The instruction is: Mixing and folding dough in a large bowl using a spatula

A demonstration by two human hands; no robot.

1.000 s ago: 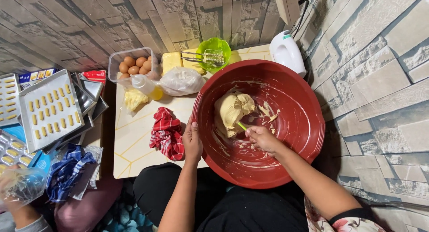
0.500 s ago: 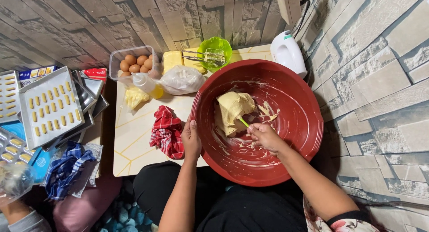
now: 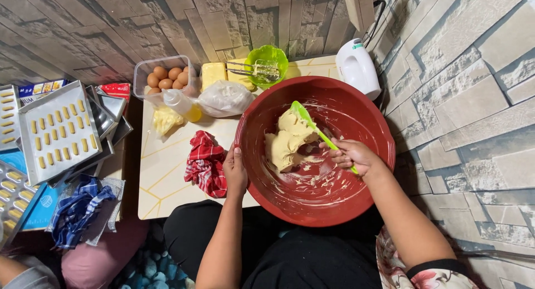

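A big dark-red bowl (image 3: 368,116) stands on a low white table (image 3: 167,172) and holds a lump of pale yellow dough (image 3: 287,141). My right hand (image 3: 352,155) grips a green spatula (image 3: 312,125) whose blade lies on top of the dough. My left hand (image 3: 235,169) clasps the bowl's left rim. Smears of dough streak the bowl's inner wall.
Behind the bowl are a white hand mixer (image 3: 356,66), a green bowl with beaters (image 3: 266,63), a butter block (image 3: 213,74), a tub of eggs (image 3: 164,77) and a plastic bag (image 3: 225,98). A red checked cloth (image 3: 207,163) lies by my left hand. Trays of shaped dough pieces (image 3: 58,130) sit at left.
My right hand has lifted the spatula out from under the dough, so its green blade now shows on top. The bowl shifted slightly. A person's hand at lower left has moved down, almost out of view.
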